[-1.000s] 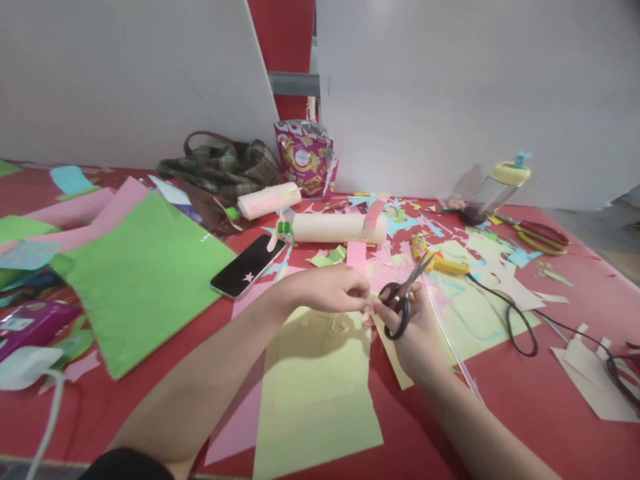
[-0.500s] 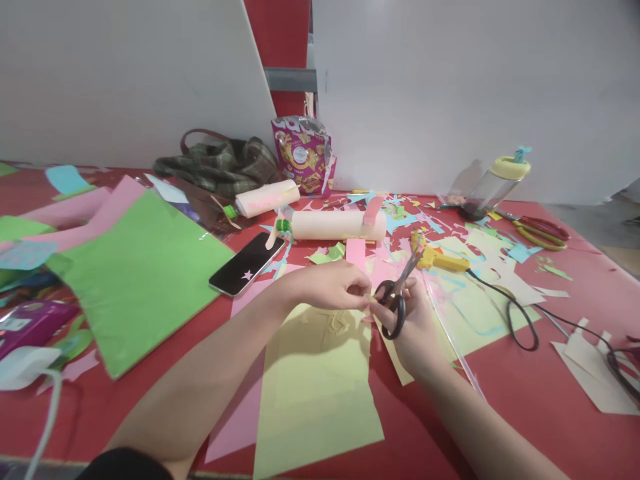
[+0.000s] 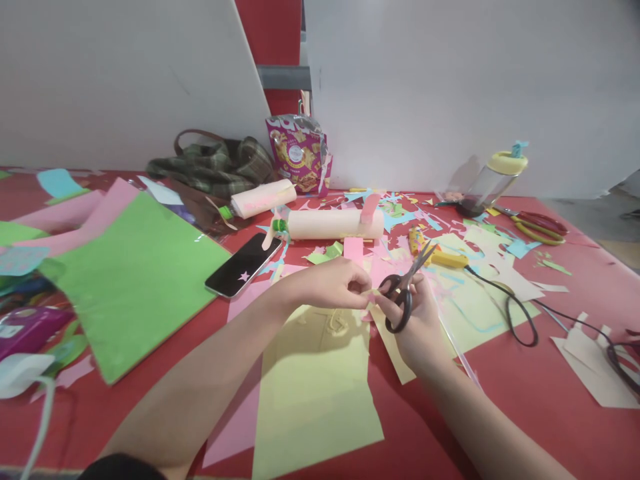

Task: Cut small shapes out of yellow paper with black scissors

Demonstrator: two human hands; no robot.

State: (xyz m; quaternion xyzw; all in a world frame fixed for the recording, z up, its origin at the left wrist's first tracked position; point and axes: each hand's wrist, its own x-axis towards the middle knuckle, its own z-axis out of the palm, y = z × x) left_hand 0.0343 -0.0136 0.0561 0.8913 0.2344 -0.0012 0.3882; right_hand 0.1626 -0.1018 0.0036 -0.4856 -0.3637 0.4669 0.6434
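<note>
My right hand [image 3: 417, 327] is closed around black-handled scissors [image 3: 406, 303], with fingers through the loops. Their blades point up and away to the right, slightly apart. My left hand [image 3: 340, 283] is pinched beside it, thumb and finger on a small pale piece of paper [image 3: 371, 295]. Fingertips of my right hand also touch that piece; its exact shape is hard to make out. Below both hands lies a sheet of yellow paper [image 3: 315, 400], with thin curled yellow strips [image 3: 340, 323] on it and pink paper [image 3: 230, 407] under its left side.
Beyond my hands are a paper-wrapped bottle [image 3: 325, 225], a phone [image 3: 244, 265] with a pink star and a yellow glue gun [image 3: 445, 258] with its cord. Green paper [image 3: 135, 273] lies left. Red-and-yellow-handled scissors [image 3: 540, 227] and a clear jar [image 3: 493, 183] stand right, among colored scraps.
The scissors have turned, their blades now leaning further right and spread a little more. The paper piece between my fingers shows more plainly. The whole view has shifted slightly.
</note>
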